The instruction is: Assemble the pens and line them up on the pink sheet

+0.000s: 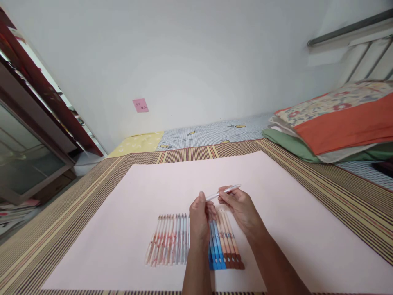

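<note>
A slim white pen [213,196] is held slantwise above the sheet, its right end higher. My left hand [199,219] is closed around its lower left end, thumb uppermost. Farther along the barrel, the fingers of my right hand [242,209] pinch it. Beneath and beside my hands, several pens lie side by side in a row. Those on the left are pale pens with reddish marks [161,239], followed by pale grey-blue pens [181,237]. On the right are blue pens [218,252] and peach pens with brown ends [235,252]. My left hand and forearm hide the row's middle.
A large pale pink sheet [116,221] lies on a striped mat [76,200]. Folded bedding [344,119] is piled at the right. Behind the mat is a checked cloth [202,133] against the wall, where a pink note [140,105] sticks. A glass-fronted cabinet [24,151] stands left.
</note>
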